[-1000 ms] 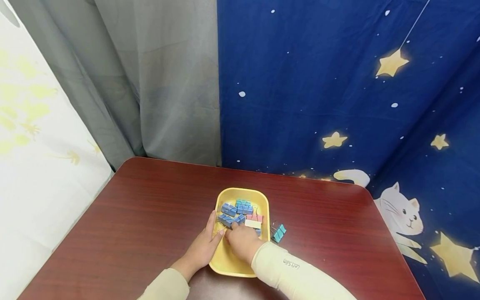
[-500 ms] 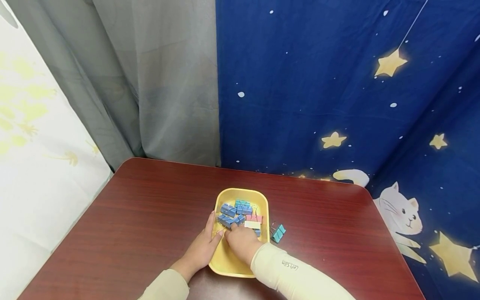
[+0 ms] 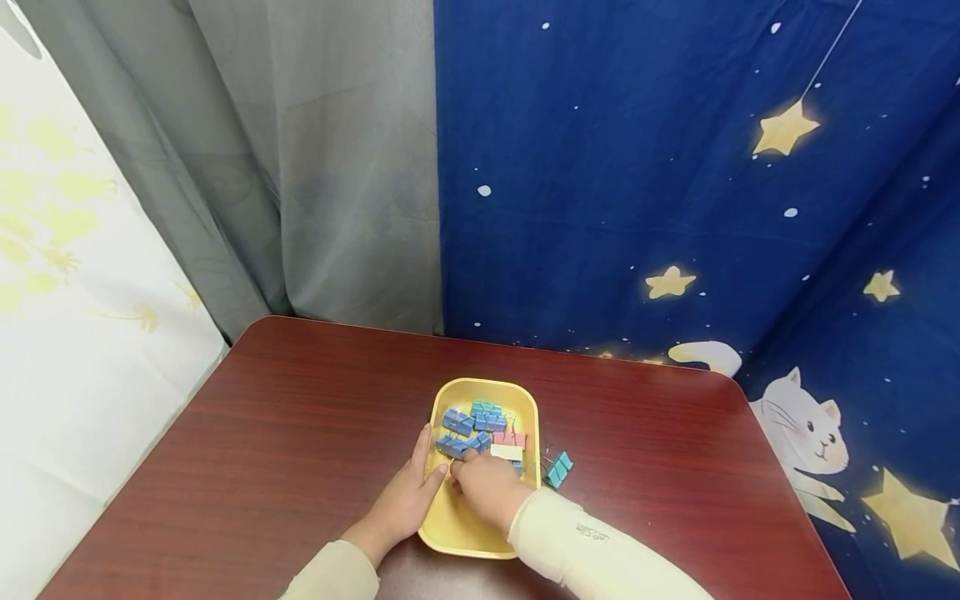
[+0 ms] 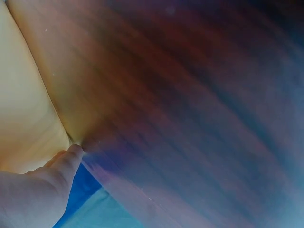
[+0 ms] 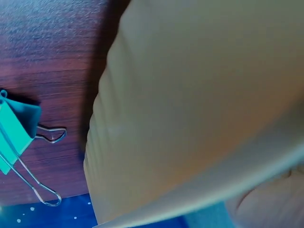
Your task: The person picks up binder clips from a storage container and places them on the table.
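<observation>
A yellow tray [image 3: 465,542] sits on the table, with several blue binder clips [image 3: 491,422], a teal clip [image 3: 487,407], a pink clip [image 3: 510,439] and a pale clip [image 3: 506,452] in it. My left hand [image 3: 401,500] grips the tray's left side, thumb over the rim, fingers along the outer wall. Inside the tray, my right hand [image 3: 487,487] has bent fingers against the nearest blue binder clip [image 3: 452,447]; its fingertips are hidden, so I cannot tell whether they pinch it. In the left wrist view, the left hand [image 4: 42,190] touches the tray's outer wall [image 4: 28,95].
A teal binder clip [image 3: 558,469] lies on the table just right of the tray; in the right wrist view this clip [image 5: 16,128] shows its wire handles. The dark red table [image 3: 300,433] ends at curtains [image 3: 360,208] behind. A pale sleeve [image 5: 190,104] fills much of the right wrist view.
The nearest blue binder clip beside my right fingers has tilted slightly. Both hands stay almost where they were, the left on the tray and the right inside it.
</observation>
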`<state>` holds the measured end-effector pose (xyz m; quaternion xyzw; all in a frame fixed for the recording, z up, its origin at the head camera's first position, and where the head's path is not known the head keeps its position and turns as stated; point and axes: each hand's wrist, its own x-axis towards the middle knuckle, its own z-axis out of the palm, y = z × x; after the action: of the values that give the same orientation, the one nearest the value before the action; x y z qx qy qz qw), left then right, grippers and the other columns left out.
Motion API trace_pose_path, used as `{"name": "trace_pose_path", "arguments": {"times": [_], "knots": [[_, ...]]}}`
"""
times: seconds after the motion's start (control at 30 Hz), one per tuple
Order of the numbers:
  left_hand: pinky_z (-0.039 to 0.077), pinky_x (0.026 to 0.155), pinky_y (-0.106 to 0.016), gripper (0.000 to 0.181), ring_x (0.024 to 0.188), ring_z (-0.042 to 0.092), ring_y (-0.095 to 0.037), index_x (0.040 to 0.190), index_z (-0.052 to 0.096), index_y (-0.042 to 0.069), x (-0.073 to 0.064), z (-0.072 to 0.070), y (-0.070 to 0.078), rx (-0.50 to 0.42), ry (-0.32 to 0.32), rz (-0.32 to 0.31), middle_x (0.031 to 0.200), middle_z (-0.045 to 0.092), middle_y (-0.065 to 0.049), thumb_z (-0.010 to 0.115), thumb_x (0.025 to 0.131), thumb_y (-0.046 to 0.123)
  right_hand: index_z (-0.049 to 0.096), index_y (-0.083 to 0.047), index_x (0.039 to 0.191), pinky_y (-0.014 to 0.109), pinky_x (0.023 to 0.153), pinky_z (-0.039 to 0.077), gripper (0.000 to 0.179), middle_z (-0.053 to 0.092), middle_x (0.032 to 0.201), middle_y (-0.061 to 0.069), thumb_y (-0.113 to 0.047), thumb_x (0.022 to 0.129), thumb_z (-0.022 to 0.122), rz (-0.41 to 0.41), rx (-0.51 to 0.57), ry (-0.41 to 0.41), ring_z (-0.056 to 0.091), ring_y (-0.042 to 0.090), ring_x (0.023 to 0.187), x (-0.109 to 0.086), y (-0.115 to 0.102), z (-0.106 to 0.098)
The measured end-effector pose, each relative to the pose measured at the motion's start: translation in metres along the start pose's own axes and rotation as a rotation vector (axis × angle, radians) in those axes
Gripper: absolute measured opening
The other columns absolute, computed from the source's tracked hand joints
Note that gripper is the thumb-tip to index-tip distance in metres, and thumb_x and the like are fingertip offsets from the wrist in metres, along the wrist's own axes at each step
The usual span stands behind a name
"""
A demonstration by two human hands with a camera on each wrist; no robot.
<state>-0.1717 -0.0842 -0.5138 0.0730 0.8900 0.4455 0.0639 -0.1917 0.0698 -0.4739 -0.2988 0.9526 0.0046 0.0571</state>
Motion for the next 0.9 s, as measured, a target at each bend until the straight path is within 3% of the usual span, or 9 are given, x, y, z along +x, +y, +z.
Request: {"name": "trace_pose_path", "arguments": {"times": [0.33,0.47,0.73,0.9], "knots": [[0.039,0.099,-0.056,0.067,0.123,0.05,-0.039,0.154,0.011,0.005,-0.001,0.0,0.002,-0.001,0.005,-0.007,0.141,0.043,-0.03,0.047,0.102,0.027,0.066,-0.018,0.089,0.025,0.055,0.046,0.008,0.054,0.079,-0.004,-0.024,0.086,0.071,-0.026,0.104,0.027,0.054,0.011,0.068,-0.007,0.001,-0.01],[0.038,0.1,-0.057,0.067,0.126,0.048,-0.041,0.154,0.011,0.005,-0.001,0.0,0.002,0.005,0.008,-0.01,0.142,0.042,-0.03,0.046,0.103,0.028,0.063,-0.018,0.084,0.023,0.059,0.046,0.009,0.052,0.078,-0.006,-0.021,0.084,0.072,-0.046,0.16,0.074,0.053,0.008,0.069,-0.012,0.006,-0.018],[0.037,0.101,-0.057,0.066,0.127,0.047,-0.043,0.154,0.012,0.003,0.0,0.001,0.0,0.014,0.016,0.002,0.143,0.041,-0.031,0.047,0.103,0.027,0.067,-0.018,0.094,0.024,0.065,0.049,0.011,0.057,0.087,-0.007,-0.022,0.085,0.072,-0.022,0.223,0.144,0.055,0.006,0.073,-0.02,0.016,-0.025],[0.036,0.102,-0.057,0.067,0.127,0.047,-0.042,0.154,0.011,0.004,0.0,0.001,0.0,0.009,0.011,-0.001,0.143,0.042,-0.03,0.046,0.103,0.027,0.069,-0.016,0.098,0.028,0.071,0.053,0.017,0.062,0.096,-0.003,-0.018,0.083,0.075,-0.022,0.245,0.233,0.061,0.011,0.082,-0.024,0.021,-0.028]]}}
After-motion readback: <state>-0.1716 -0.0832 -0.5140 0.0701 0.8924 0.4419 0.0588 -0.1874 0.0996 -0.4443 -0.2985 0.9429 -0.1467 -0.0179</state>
